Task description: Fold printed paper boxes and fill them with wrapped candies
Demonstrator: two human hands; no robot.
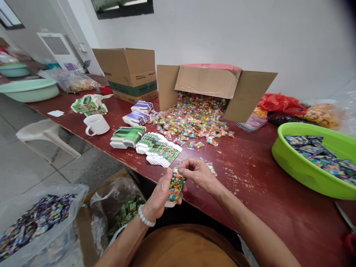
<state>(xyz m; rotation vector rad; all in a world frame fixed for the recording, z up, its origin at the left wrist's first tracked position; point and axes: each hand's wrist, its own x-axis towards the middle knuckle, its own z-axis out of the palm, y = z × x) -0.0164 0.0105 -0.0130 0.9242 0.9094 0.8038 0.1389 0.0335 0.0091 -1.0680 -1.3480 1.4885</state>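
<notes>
In my left hand (pixel 161 193), a small green printed carton (pixel 177 186) is held near the table's front edge, with a white flap showing at its lower end. The fingers of my right hand (pixel 198 173) pinch at the carton's top end; whether anything else is between them is hidden. Just beyond my hands lies a fanned stack of flat green cartons (pixel 160 147). A few wrapped candies (pixel 210 167) lie behind my right hand. Farther back, a large heap of wrapped candies (pixel 191 115) spills from a cardboard box (pixel 207 79) lying on its side.
A white mug (pixel 96 124), green carton bundles (pixel 128 136) and purple bundles (pixel 137 118) stand left. A lime-green basin (pixel 303 174) of filled packets is right. Below left are a plastic bag of purple packets (pixel 36 222) and a lined box of green packets (pixel 129 210). Scissors (pixel 345 217) lie far right.
</notes>
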